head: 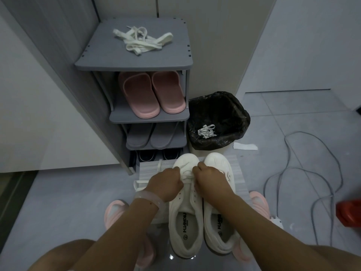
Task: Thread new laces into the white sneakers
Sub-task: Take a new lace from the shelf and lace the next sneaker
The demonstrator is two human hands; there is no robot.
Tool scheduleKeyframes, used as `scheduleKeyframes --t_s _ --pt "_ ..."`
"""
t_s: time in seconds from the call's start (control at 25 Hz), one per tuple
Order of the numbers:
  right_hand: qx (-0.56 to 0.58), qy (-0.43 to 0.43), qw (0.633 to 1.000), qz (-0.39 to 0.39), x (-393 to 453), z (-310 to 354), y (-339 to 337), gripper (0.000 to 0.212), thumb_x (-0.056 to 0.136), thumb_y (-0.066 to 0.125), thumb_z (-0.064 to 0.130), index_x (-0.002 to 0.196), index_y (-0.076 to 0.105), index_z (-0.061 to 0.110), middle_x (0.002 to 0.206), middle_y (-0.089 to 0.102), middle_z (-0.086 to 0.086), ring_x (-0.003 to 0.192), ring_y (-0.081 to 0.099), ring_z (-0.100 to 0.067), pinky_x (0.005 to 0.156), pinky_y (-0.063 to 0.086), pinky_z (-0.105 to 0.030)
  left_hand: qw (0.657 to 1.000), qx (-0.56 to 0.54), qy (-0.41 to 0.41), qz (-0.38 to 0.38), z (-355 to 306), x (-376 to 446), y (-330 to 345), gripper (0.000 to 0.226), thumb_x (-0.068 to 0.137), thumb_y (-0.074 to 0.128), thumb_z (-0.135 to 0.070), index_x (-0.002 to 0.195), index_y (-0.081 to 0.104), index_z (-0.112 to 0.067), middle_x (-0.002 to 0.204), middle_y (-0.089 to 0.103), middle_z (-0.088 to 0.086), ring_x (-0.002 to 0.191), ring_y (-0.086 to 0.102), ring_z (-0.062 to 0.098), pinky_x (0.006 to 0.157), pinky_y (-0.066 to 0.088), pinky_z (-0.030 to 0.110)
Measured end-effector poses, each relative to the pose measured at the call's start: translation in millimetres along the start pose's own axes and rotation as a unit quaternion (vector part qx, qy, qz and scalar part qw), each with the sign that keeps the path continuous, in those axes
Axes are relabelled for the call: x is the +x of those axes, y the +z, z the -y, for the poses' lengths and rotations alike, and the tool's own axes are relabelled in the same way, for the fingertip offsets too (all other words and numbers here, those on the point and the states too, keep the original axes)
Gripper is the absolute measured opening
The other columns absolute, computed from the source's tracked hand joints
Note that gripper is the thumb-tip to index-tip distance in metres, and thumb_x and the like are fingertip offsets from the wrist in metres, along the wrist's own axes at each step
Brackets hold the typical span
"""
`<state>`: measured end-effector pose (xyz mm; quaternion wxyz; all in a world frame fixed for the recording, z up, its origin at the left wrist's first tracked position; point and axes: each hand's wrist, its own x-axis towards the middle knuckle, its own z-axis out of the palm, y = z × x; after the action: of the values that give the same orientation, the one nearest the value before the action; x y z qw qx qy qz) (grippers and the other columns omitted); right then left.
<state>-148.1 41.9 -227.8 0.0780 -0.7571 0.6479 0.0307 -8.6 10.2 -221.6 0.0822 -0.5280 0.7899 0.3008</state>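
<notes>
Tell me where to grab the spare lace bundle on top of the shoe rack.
Pinch the lace bundle at its dense middle knot, coming straight down from above. It lies flat and loose on the rack top, loops splayed outward, so a stray end would probably drag the tangle.

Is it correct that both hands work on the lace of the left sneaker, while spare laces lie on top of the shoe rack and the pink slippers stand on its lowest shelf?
Not quite. The head view shows the pink slippers on the shelf directly under the top board of the shoe rack, not the lowest one. The rest holds: the left hand and right hand work on the lace of the left sneaker, and spare laces lie on top.
</notes>
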Motion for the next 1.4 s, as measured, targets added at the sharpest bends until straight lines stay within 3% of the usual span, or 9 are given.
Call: scheduleKeyframes --t_s 0.08,0.32,0.44,0.56,0.76,0.96,1.12,1.28,1.4 --pt "0.012 -0.032 0.999 -0.002 -5 -5 4 0.038 0.029 0.086 0.018 0.056 0.059 0.017 0.057 0.054 0.000 0.038 0.049 -0.013 0.037 0.027 -0.016 1.000 -0.003 -0.021 0.019 5 1 0 0.021 0.095 0.039 -0.019 0.106 0.045 -0.002 0.107 0.056 0.015 0.083 0.051 0.025 0.069 0.036 0.032" --pt "0.200 -0.044 0.979 -0.011 -15 -22 8 0.017 0.085 0.055 0.012 0.098 0.065 0.010 0.100 0.058 -0.008 0.085 0.059 -0.027 0.072 0.047 -0.031 0.998 -0.035 -0.017 0.042 7 3 1 0.022 0.094 0.043 -0.024 0.104 0.051 -0.006 0.106 0.060 0.010 0.093 0.057 0.025 0.074 0.040 0.032" --pt "0.247 -0.027 0.968 -0.011 -9 -18 6 0.038 0.087 0.044 0.023 0.120 0.062 0.015 0.120 0.057 -0.007 0.107 0.057 -0.024 0.092 0.045 -0.036 0.999 -0.037 -0.008 0.017 8 2 -1 0.019 0.093 0.048 -0.027 0.100 0.056 -0.012 0.109 0.060 0.007 0.099 0.057 0.023 0.078 0.043 0.032" --pt "0.157 -0.028 0.983 0.092 -7 -13 8 0.050 0.092 0.046 0.038 0.141 0.039 0.027 0.152 0.027 -0.001 0.140 0.026 -0.016 0.117 0.012 -0.041 0.999 -0.049 -0.001 0.001 7 2 -1 0.016 0.094 0.047 -0.025 0.098 0.058 -0.013 0.106 0.061 0.006 0.092 0.057 0.021 0.075 0.042 0.030" --pt "0.167 -0.009 0.980 0.105 -6 -15 5 0.054 0.092 0.050 0.039 0.143 0.034 0.031 0.157 0.015 0.003 0.144 0.015 -0.010 0.117 0.004 -0.036 0.999 -0.037 0.026 0.017 5 1 -19 0.014 0.095 0.045 -0.021 0.093 0.057 -0.015 0.093 0.055 0.002 0.088 0.052 0.018 0.077 0.041 0.030" --pt "0.176 -0.005 0.979 0.106 -7 -14 1 0.054 0.092 0.050 0.038 0.143 0.033 0.030 0.156 0.016 0.003 0.144 0.016 -0.011 0.117 0.003 -0.037 0.996 0.088 0.001 0.016 -1 -6 -36 0.027 0.093 0.047 -0.035 0.098 0.063 -0.013 0.113 0.055 0.005 0.113 0.046 0.023 0.096 0.037 0.039" --pt "0.229 -0.002 0.970 0.087 -6 -5 -3 0.041 0.089 0.055 0.031 0.129 0.051 0.024 0.145 0.038 0.003 0.137 0.029 -0.012 0.117 0.010 -0.044 0.988 -0.146 0.025 0.037 -12 -10 -48 0.038 0.091 0.052 -0.037 0.069 0.057 -0.007 0.070 0.050 0.001 0.065 0.047 0.010 0.067 0.039 0.026" --pt "0.534 0.048 0.843 0.027 -4 -1 -35 0.017 0.093 0.054 0.021 0.078 0.060 0.015 0.067 0.066 0.007 0.075 0.065 -0.019 0.079 0.047 -0.036 0.924 -0.352 0.072 -0.130 -18 -9 -62 0.011 0.091 0.054 -0.025 0.092 0.060 -0.015 0.093 0.059 0.002 0.089 0.054 0.009 0.079 0.041 0.019" --pt "0.698 0.143 0.693 -0.112 1 -23 -71 0.023 0.096 0.046 0.013 0.075 0.056 0.014 0.040 0.047 0.008 0.041 0.047 -0.007 0.059 0.045 -0.026 0.957 -0.222 -0.003 -0.187 8 5 -49 0.023 0.094 0.048 -0.017 0.115 0.053 -0.012 0.115 0.056 0.006 0.107 0.053 0.019 0.087 0.041 0.026"
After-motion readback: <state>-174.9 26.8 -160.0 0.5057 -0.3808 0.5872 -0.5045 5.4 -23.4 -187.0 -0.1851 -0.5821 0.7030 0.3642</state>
